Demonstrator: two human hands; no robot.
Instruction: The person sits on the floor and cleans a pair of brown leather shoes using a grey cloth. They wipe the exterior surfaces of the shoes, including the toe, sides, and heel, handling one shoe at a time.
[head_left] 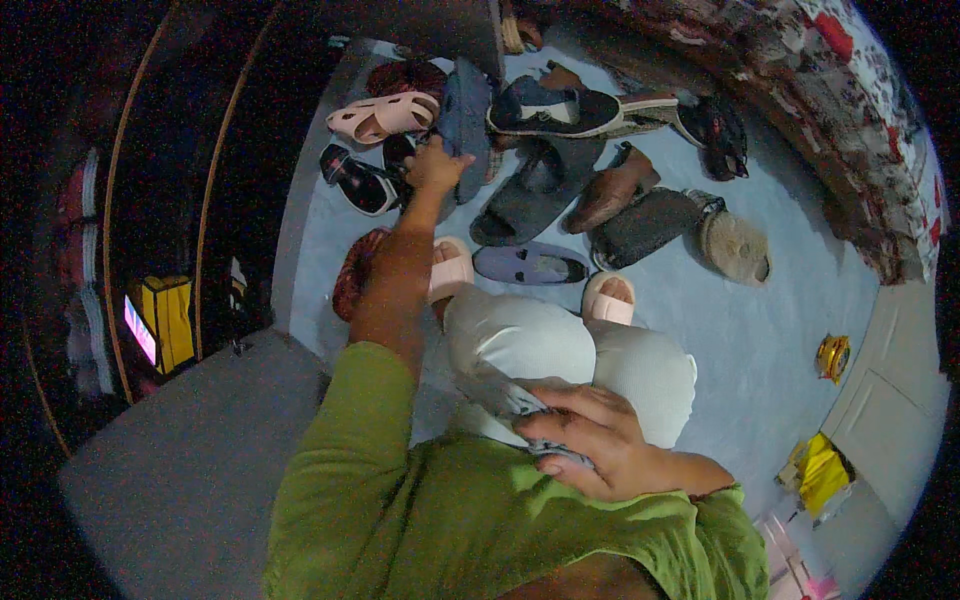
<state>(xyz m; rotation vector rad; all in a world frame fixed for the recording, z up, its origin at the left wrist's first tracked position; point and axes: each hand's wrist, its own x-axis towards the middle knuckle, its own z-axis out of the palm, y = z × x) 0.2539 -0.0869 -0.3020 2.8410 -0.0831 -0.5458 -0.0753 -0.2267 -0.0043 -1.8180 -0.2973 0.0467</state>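
Note:
My left hand (437, 166) reaches out among the shoes with its thumb stretched apart from the fingers, and I see nothing in it. It lies over a black shoe (398, 152) and beside an upright blue-grey slipper (466, 125); whether it touches either is unclear. Left of it are a black sandal (358, 181) and a pale pink clog (384, 117). Near my lap, my right hand (598, 440) is closed around a crumpled grey cloth (545, 428). A lilac flat shoe (531, 264) lies between my feet, which wear pink slippers (608, 299).
Ahead lie a large black slide (530, 195), a brown shoe (612, 190), a dark slipper (645, 228) and a fuzzy beige slipper (735, 247). Patterned fabric (840, 90) hangs at right. A yellow packet (822, 474) and a gold item (832, 357) sit on the floor at right.

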